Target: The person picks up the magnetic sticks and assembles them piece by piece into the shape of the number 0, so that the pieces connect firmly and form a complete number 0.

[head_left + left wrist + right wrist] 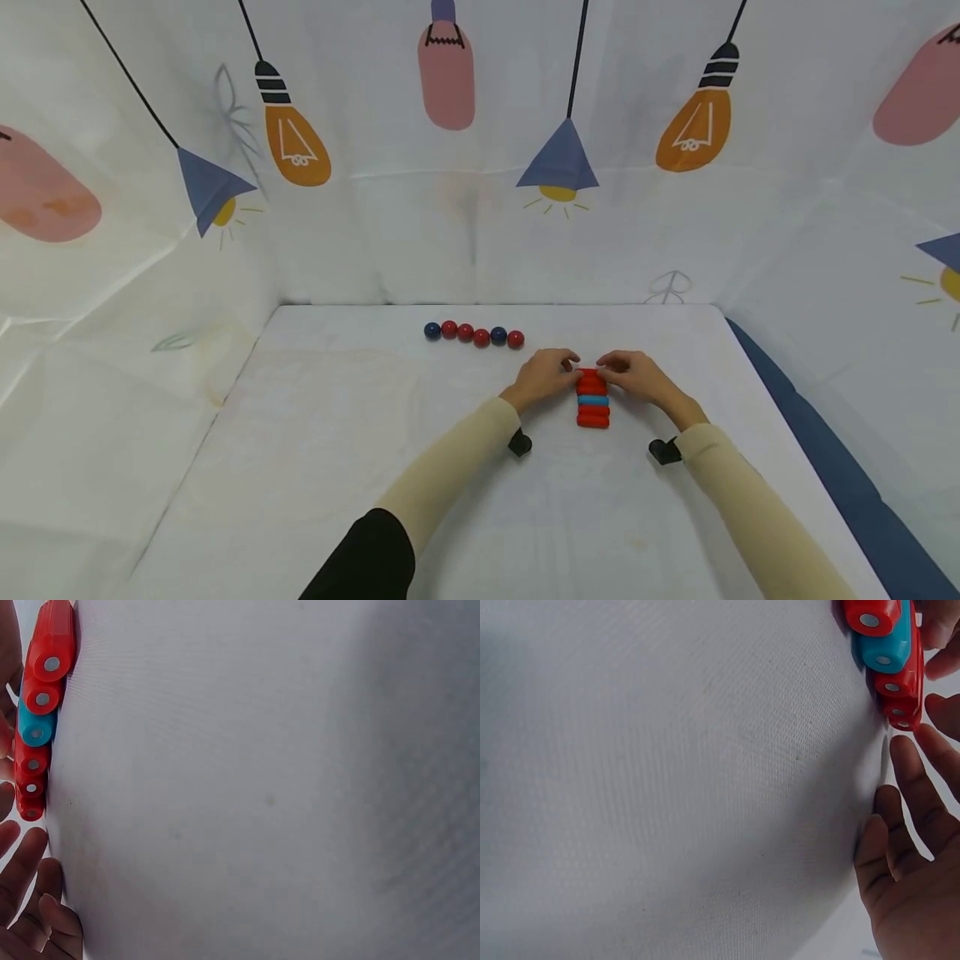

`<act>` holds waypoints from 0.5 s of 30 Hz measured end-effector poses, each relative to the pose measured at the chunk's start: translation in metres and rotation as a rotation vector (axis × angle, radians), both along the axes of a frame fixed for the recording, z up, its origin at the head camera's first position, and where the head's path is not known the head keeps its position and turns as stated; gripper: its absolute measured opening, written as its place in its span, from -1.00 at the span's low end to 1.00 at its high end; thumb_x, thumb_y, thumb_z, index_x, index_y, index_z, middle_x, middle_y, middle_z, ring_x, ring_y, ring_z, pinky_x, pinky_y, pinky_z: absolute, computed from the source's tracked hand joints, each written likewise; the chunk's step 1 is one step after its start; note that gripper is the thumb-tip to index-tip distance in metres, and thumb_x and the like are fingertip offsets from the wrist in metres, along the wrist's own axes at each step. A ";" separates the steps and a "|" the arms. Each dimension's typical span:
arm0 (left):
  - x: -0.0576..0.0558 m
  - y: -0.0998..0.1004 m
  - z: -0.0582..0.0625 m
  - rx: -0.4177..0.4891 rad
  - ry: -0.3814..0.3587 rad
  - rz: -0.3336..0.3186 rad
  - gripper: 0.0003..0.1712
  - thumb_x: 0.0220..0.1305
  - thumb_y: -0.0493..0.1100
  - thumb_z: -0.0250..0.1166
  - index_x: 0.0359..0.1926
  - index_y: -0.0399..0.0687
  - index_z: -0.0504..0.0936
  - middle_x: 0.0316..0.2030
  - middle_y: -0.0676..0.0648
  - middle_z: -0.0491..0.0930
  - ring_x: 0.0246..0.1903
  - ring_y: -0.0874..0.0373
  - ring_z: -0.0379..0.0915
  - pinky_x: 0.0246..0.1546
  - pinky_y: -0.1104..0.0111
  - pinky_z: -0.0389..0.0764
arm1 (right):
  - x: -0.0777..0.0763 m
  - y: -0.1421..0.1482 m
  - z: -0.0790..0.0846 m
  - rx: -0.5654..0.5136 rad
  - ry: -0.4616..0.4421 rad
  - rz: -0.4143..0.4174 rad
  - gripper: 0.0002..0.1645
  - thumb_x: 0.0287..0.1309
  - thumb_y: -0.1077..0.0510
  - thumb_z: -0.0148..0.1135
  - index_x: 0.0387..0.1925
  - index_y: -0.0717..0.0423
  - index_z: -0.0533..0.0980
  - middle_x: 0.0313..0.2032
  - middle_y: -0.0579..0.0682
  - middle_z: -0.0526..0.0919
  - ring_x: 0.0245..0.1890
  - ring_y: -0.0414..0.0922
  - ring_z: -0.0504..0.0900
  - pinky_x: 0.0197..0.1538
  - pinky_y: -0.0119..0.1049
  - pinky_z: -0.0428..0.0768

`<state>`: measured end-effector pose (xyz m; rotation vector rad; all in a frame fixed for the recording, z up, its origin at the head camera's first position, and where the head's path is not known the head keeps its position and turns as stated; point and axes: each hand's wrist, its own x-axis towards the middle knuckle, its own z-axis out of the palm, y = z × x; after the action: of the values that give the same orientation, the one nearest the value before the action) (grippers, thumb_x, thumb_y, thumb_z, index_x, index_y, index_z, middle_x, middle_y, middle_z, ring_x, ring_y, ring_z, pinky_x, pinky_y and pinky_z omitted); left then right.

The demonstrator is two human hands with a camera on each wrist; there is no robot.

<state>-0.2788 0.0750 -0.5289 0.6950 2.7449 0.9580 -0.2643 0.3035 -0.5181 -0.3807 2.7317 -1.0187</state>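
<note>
Several short red rods and one light-blue rod (593,401) with pale round dots on their ends lie side by side in a column on the white table. The red rods (593,422) sit on both sides of the blue one. My left hand (545,377) is at the column's far left corner, thumb at the end of the farthest rods. Mirroring it, my right hand (637,375) has its thumb at the far right corner. In the wrist views, loosely bent, spread fingers (26,881) (919,802) extend past the far end of the column. Exact thumb contact is partly hidden.
A slightly uneven row of red balls (482,338) and dark blue balls (432,331) lies farther back, left of the hands. White printed cloth (465,225) hangs behind the table (337,467). Black wrist cameras (520,442) sit under both sleeves.
</note>
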 end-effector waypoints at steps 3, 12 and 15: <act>0.000 0.001 0.001 -0.012 0.000 -0.004 -0.65 0.45 0.00 0.30 0.17 0.05 0.68 -0.10 0.03 0.73 -0.17 0.24 0.55 -0.16 0.49 0.59 | -0.001 -0.001 0.000 0.005 -0.005 -0.002 -0.62 0.41 0.04 0.26 0.08 0.23 0.63 -0.04 0.20 0.73 -0.10 0.03 0.63 -0.10 -0.21 0.63; 0.000 0.002 0.004 -0.015 -0.031 -0.016 -0.71 0.45 -0.11 0.29 0.12 -0.02 0.72 -0.08 0.03 0.73 -0.13 0.23 0.55 -0.04 0.47 0.60 | -0.002 -0.003 -0.001 0.011 -0.003 -0.006 -0.68 0.41 0.10 0.25 0.02 0.24 0.65 -0.06 0.21 0.74 -0.11 0.05 0.64 -0.09 -0.19 0.64; 0.000 0.002 0.004 -0.021 -0.031 -0.014 -0.72 0.45 -0.12 0.30 0.11 -0.02 0.72 -0.08 0.03 0.73 -0.12 0.22 0.55 -0.01 0.46 0.60 | -0.001 -0.004 -0.001 0.007 0.002 -0.006 -0.69 0.41 0.11 0.25 0.00 0.25 0.66 -0.05 0.23 0.74 -0.09 0.07 0.64 -0.06 -0.14 0.66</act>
<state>-0.2792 0.0773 -0.5249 0.6894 2.7153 0.9272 -0.2657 0.2993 -0.5192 -0.3728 2.7388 -1.0099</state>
